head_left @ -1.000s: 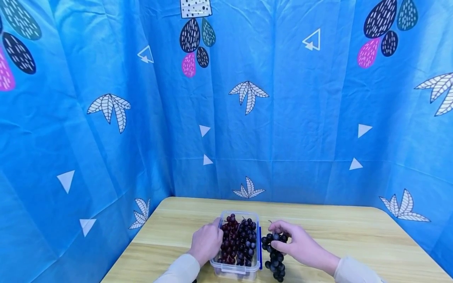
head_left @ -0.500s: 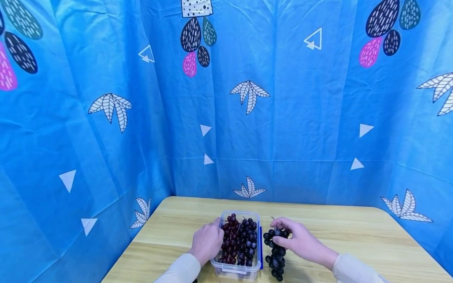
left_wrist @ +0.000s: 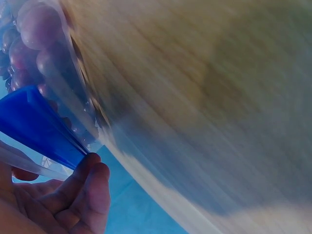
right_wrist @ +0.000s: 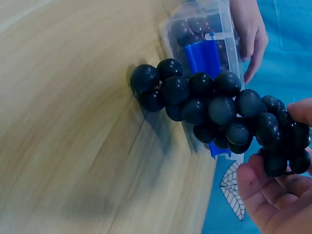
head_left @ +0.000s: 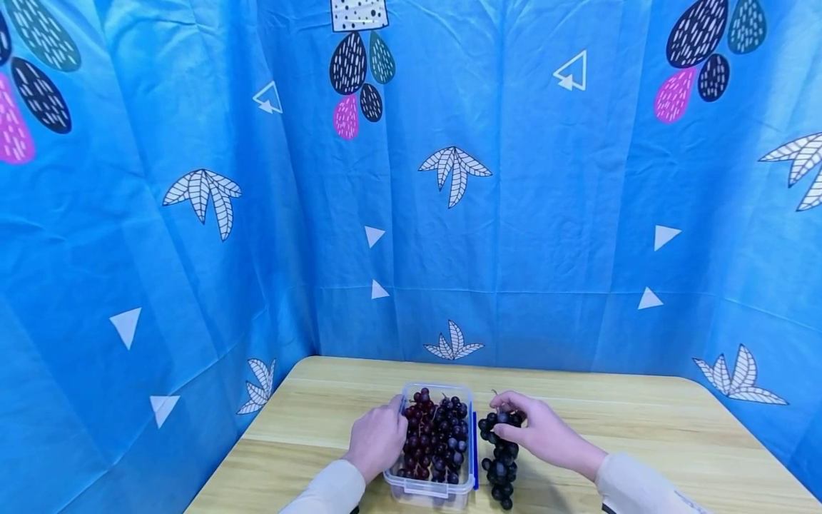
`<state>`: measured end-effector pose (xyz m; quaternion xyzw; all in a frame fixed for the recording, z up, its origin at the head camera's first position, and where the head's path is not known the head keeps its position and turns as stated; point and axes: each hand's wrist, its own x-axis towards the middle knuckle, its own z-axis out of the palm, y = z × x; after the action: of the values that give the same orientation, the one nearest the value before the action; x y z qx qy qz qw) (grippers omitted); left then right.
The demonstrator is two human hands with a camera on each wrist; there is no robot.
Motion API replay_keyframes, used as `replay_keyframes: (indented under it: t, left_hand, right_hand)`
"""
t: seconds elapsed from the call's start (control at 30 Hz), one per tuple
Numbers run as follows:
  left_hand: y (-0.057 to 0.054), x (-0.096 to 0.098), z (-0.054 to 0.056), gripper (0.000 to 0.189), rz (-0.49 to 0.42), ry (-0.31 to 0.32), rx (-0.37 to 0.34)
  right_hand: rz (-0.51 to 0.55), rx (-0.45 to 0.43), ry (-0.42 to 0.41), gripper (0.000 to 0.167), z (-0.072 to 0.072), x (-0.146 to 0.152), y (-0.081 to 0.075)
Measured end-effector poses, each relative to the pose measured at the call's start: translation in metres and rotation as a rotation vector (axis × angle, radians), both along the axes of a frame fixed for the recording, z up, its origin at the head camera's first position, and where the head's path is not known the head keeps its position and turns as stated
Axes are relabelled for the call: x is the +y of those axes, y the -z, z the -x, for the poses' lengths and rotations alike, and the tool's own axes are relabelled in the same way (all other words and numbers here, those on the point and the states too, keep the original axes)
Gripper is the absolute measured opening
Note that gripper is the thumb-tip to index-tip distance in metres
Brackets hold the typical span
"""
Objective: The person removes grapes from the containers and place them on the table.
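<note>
A clear plastic container (head_left: 427, 488) with blue side latches holds a dark red bunch of grapes (head_left: 417, 439) on its left and a purple-black bunch (head_left: 452, 435) on its right. My left hand (head_left: 379, 437) grips the container's left rim; in the left wrist view its fingers (left_wrist: 92, 187) curl beside a blue latch (left_wrist: 41, 129). Right of the container, my right hand (head_left: 538, 434) holds a black bunch of grapes (head_left: 504, 467) by its stem end, thumb and fingers around the top grapes. The right wrist view shows this bunch (right_wrist: 222, 111) stretching away from the fingertips, overlapping the container.
The light wooden table (head_left: 616, 407) extends to both sides and behind the container. A blue patterned curtain (head_left: 546, 214) surrounds its back and sides. The right blue latch (head_left: 475, 450) hangs down between the container and the held bunch.
My right hand has moved slightly up and away with the black bunch, which now hangs straighter. The left hand keeps its grip on the rim.
</note>
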<state>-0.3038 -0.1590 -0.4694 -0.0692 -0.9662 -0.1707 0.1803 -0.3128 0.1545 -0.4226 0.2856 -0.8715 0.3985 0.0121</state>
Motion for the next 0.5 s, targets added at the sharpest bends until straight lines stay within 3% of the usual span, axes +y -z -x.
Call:
replay_keyframes:
  t: [0.5]
  left_hand:
    - [-0.0021, -0.0003, -0.0005, 0.044, -0.009, -0.002, -0.026]
  right_hand:
    - [-0.022, 0.014, -0.001, 0.037, 0.0088, -0.0014, 0.002]
